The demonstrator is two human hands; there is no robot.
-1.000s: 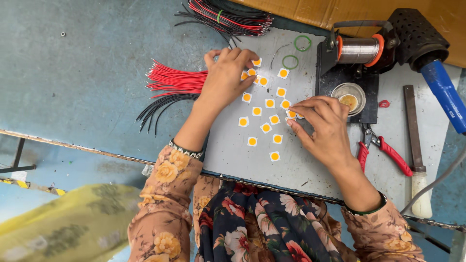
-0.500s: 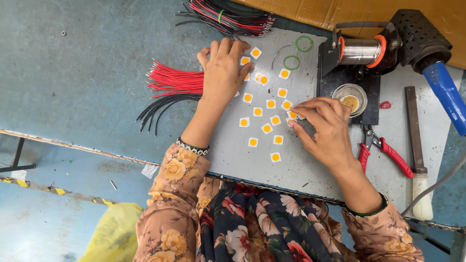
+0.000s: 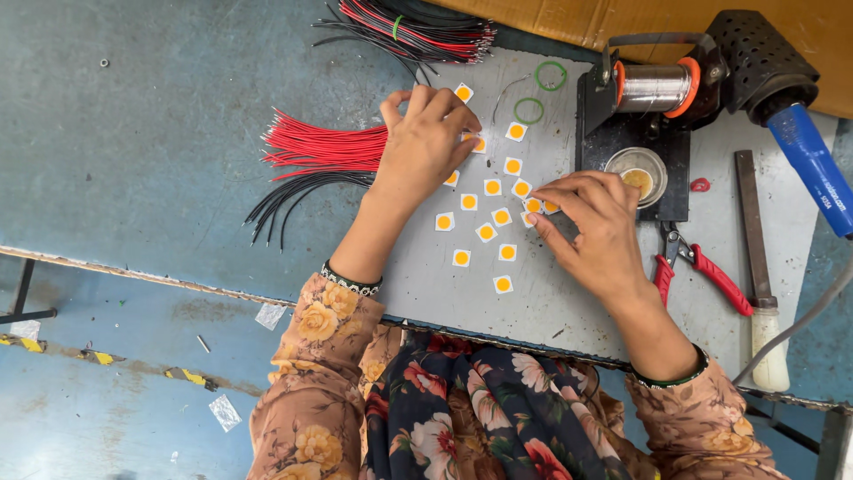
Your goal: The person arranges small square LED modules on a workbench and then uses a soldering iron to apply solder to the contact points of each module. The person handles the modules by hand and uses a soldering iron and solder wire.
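**Head cam: lining up the little chip squares on the grey plate**

Left hand (image 3: pixel 425 142) rests loosely curled over the small white squares with yellow centres (image 3: pixel 494 216) near the red wire bundle (image 3: pixel 324 149). Right hand (image 3: pixel 593 222) pinches one square at the cluster's edge. I'd slide them flat, one at a time, with even gaps, clear of the red-handled pliers (image 3: pixel 702 271)

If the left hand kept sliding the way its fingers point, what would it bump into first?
Probably the small white square chip with an orange centre just beyond the left hand; the bundle of red and black wires lies farther on.
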